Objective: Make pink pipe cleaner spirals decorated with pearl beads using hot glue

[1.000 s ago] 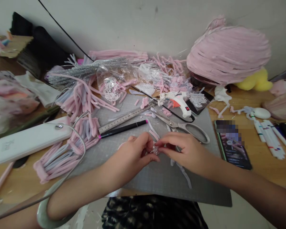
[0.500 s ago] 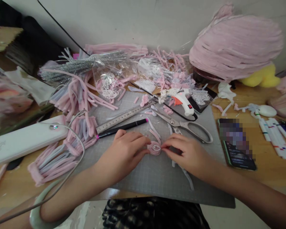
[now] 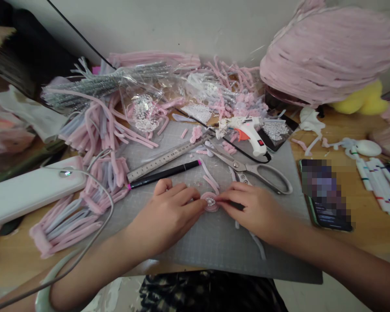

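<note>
A small round pink pipe-cleaner coil [image 3: 211,209] lies low over the grey cutting mat [image 3: 195,247], between my hands. White pearl beads [image 3: 210,201] are bunched at its centre. My left hand [image 3: 177,212] has its thumb and forefinger at the coil's left edge, the other fingers curled. My right hand [image 3: 251,208] pinches at the right side of the beads; exactly what sits between its fingertips is partly hidden. Pink and pale pipe-cleaner strips [image 3: 211,177] lie just behind the coil.
Behind my hands are a black marker [image 3: 165,174], a steel ruler [image 3: 165,160], scissors [image 3: 253,169] and a white glue gun [image 3: 255,136]. Pipe-cleaner bundles [image 3: 97,125] and a white power bank [image 3: 35,190] with its cable stand left. A phone [image 3: 326,195] lies right.
The bead loop on the coil has drawn in to a tighter bunch. My right fingertips have moved slightly left, and my left fingers reach further onto the coil.
</note>
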A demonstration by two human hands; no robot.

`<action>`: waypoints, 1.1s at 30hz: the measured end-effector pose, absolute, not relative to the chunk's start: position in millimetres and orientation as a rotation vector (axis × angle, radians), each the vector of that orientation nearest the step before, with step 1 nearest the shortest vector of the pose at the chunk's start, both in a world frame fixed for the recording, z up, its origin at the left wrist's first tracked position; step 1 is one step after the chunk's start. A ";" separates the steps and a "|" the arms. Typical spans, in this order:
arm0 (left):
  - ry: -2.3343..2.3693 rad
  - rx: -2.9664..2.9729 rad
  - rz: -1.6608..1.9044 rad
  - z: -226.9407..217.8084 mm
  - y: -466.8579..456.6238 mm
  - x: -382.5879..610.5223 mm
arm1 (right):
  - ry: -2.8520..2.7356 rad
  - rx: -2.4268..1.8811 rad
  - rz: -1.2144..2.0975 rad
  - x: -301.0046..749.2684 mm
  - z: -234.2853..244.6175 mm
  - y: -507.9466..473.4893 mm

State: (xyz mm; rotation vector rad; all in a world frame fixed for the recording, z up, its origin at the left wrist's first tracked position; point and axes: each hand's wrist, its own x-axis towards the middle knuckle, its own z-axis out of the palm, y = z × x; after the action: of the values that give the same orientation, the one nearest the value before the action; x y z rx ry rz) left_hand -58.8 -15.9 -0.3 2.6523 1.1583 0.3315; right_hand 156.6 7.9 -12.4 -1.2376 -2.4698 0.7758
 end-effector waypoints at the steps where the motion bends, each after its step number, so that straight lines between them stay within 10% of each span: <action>1: 1.156 2.653 0.328 -0.3 -15.9 -58.6 | -2.465 -1.242 0.770 156.3 -11.6 8.0; 33: 1.127 2.674 0.344 -7.6 -16.0 -55.0 | -2.612 -1.090 0.452 152.8 -14.0 6.4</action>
State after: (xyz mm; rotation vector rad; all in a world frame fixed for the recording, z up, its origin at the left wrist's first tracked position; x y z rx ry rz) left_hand -55.0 -16.0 -7.6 2.6738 1.1273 0.3439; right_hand 152.8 6.4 -14.0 -1.0905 -2.6122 0.4522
